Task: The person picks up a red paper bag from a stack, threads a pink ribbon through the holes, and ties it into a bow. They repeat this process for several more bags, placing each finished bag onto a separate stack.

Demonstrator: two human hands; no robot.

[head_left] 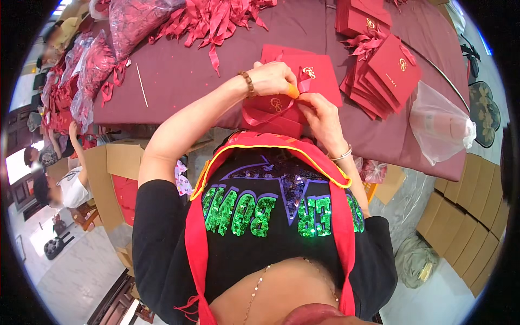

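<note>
Left hand: one, its thumb and fingers (271,80) bent together, pinched on red ribbon (304,85); one orange cover wraps a fingertip, one beaded bracelet (247,84) circles the wrist.
Right hand: one, thumb and forefinger (323,115) curled in to meet the left fingertips; I cannot tell whether they grip the ribbon. One bangle (342,154) on the wrist.
Red bag: one with a gold emblem (277,103) lies beneath the hands, at the table's near edge; ribbon loops across it.
Under and behind it: at least one more red bag (327,73), also gold-marked; the overlap hides the full count.
Bag piles: two on the right, one nearer (387,78), one farther (357,19); each several bags deep, too overlapped to count.
Ribbon heap: one (216,21), many strands.
White stick: one (142,85), thin, left side.
Clear plastic bag: one (441,124), table's right end.
Table: one (179,65), maroon cloth.
</note>
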